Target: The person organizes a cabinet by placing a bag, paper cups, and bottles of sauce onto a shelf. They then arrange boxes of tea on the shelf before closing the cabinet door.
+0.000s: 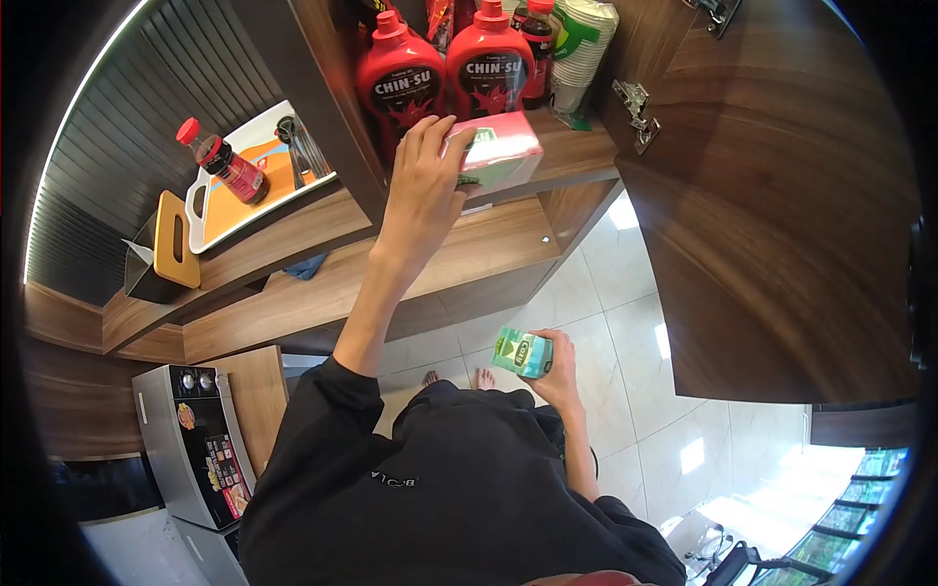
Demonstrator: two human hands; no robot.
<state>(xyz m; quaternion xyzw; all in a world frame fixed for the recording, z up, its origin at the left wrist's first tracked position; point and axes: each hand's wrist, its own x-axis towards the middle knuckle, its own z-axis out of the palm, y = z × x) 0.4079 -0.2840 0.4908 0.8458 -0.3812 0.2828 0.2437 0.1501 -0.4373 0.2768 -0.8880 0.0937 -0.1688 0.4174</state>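
Observation:
My left hand (pixel 422 181) is raised to the cabinet shelf and grips a pink and pale green box (pixel 508 146) from its left side. Right behind that box stand two red chili sauce bottles (pixel 405 83) labelled CHIN-SU. Lower down, in front of my body, my right hand (pixel 559 376) is closed around a small green and teal box (pixel 521 353) with "Cozy" printed on it. This second box is held above the floor, apart from the shelf.
A stack of plastic-wrapped cups (pixel 583 59) and a dark sauce bottle (pixel 536 49) stand at the shelf's right. An open cabinet door (pixel 782 215) hangs at right. Leftward are a tray (pixel 200 220) with a bottle and utensils, a tissue box (pixel 171 244) and a microwave (pixel 195 439).

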